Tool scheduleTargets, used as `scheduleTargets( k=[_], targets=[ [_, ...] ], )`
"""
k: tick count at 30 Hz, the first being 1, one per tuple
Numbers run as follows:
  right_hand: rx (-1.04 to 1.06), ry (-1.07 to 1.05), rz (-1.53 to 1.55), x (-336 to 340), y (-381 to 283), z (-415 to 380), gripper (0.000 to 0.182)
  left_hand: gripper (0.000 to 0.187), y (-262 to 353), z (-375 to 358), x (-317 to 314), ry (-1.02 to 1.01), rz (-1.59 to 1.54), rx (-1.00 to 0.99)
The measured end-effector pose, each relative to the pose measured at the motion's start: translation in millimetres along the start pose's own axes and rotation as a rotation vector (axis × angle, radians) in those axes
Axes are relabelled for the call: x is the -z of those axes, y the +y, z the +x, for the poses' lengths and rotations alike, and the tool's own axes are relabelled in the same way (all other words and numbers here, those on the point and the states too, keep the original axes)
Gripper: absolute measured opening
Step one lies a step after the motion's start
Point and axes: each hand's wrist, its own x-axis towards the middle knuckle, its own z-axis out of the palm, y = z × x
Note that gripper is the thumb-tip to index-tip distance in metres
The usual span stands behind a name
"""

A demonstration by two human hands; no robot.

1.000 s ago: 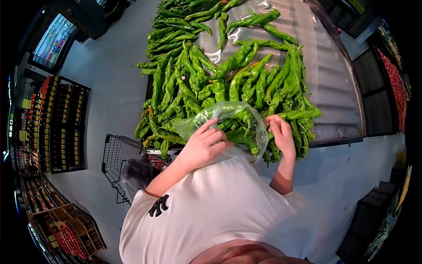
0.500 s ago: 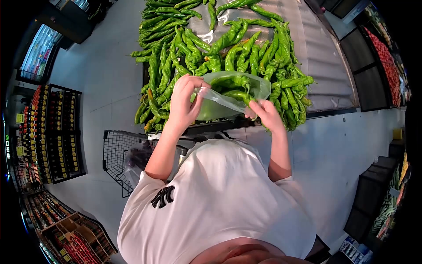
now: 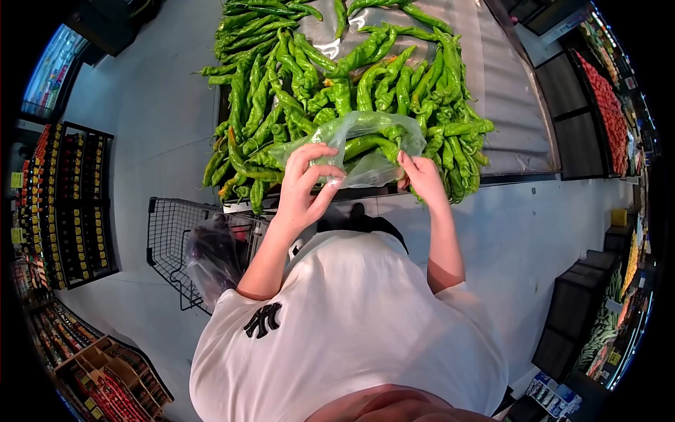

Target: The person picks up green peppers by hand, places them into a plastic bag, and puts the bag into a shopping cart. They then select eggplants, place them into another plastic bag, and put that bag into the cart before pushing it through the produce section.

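Note:
A clear plastic bag (image 3: 369, 171) hangs between my hands at the front edge of a heap of long green peppers (image 3: 341, 95). Green peppers show inside or through the bag. My left hand (image 3: 307, 181) has its fingers curled round the bag's left side, thumb and fingertips on the film. On the right side, my right hand (image 3: 423, 180) pinches the bag's rim between thumb and fingers. The peppers lie on a display stand with a shiny metal-like surface (image 3: 510, 105).
A wire shopping cart (image 3: 169, 235) holding a plastic bag with dark contents (image 3: 213, 257) stands left of my body. Shelves of bottles and jars (image 3: 74, 204) line the left. Dark crates (image 3: 573, 313) and more produce (image 3: 605, 116) are at the right.
The bag's opening has narrowed, and its film now lies more over the peppers. My left hand has moved slightly right and down, its fingers more spread. The view has shifted a little.

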Motion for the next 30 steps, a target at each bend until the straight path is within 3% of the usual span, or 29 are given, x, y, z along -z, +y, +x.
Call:
scheduleTargets(
  k=[2, 9, 12, 17, 19, 21, 25, 27, 30],
  targets=[
    [-0.02, 0.015, -0.029, 4, 8, 5, 0.054, 0.007, -2, -3, -4, 0.056, 0.042, 0.001],
    [0.286, 0.061, 0.343, 13, -27, 23, 0.056, 0.003, -12, 25, -21, 0.288, -0.035, 0.02],
    [0.305, 0.025, 0.381, 36, -49, 28, 0.058, 0.015, -14, 54, -28, 0.286, 0.04, -0.084],
    [0.388, -0.193, 0.467, 57, -58, 29, 0.057, 0.026, -43, 60, -49, 0.434, -0.249, -0.117],
    [0.38, -0.198, 0.466, 63, -62, 33, 0.053, 0.034, -40, 67, -40, 0.396, 0.015, -0.1],
    [0.356, -0.198, 0.454, 68, -67, 37, 0.053, 0.035, -32, 81, -34, 0.411, 0.045, -0.08],
    [0.535, -0.187, 0.564, 76, -87, 25, 0.052, 0.035, -27, 102, -26, 0.526, -0.09, -0.137],
    [0.623, -0.102, 0.605, 74, -90, 27, 0.051, 0.031, -34, 112, -28, 0.5, -0.236, -0.234],
    [0.383, 0.103, 0.511, 58, -61, 63, 0.048, 0.026, -54, 118, -29, 0.113, -0.002, -0.069]
  ],
)
